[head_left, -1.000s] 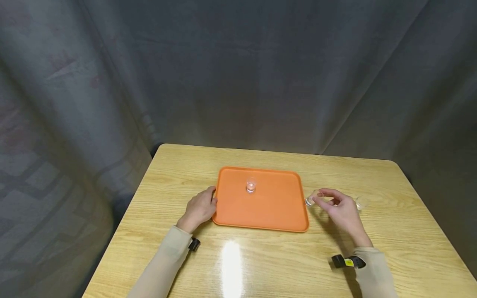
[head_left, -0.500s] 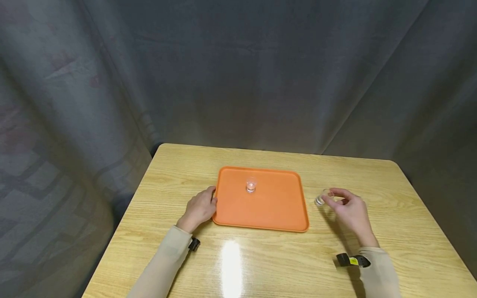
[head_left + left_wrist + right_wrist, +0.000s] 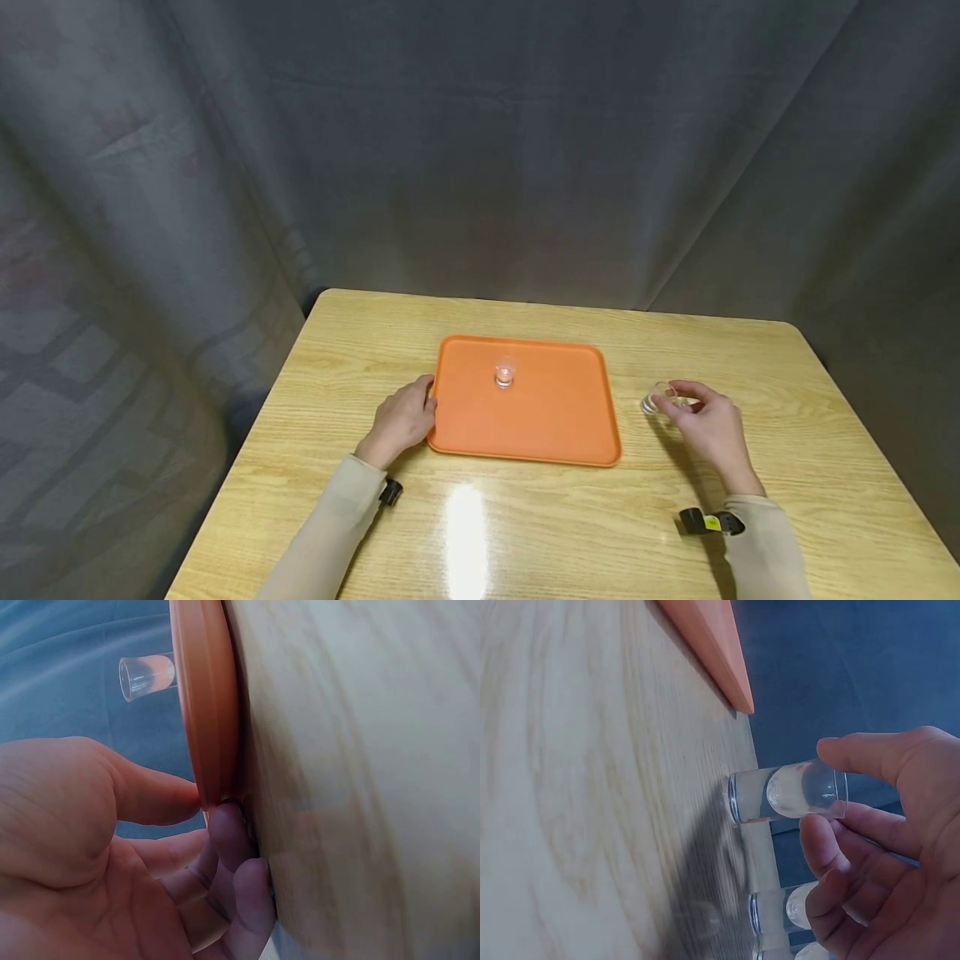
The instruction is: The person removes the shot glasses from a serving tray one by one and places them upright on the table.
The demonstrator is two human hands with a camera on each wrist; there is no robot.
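With right hand [image 3: 711, 423], pinching clear shot glass [image 3: 789, 791] near rim, right of orange tray [image 3: 540, 421]; with left hand [image 3: 402, 418], gripping tray's left edge. Seeing second shot glass [image 3: 505, 374] upright on tray.

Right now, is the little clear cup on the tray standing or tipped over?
Standing upright: the clear cup has its base down on the orange tray, its rim on top.

"What is your bare right hand [image 3: 934, 832] hiding in its wrist view?"
"It is partly covering a clear, round glass cup [image 3: 777, 909]; the bottom edge is cutting off another cup [image 3: 777, 954]."
"Your orange, rectangular plastic tray [image 3: 714, 645]?"
"The top edge is cropping it."
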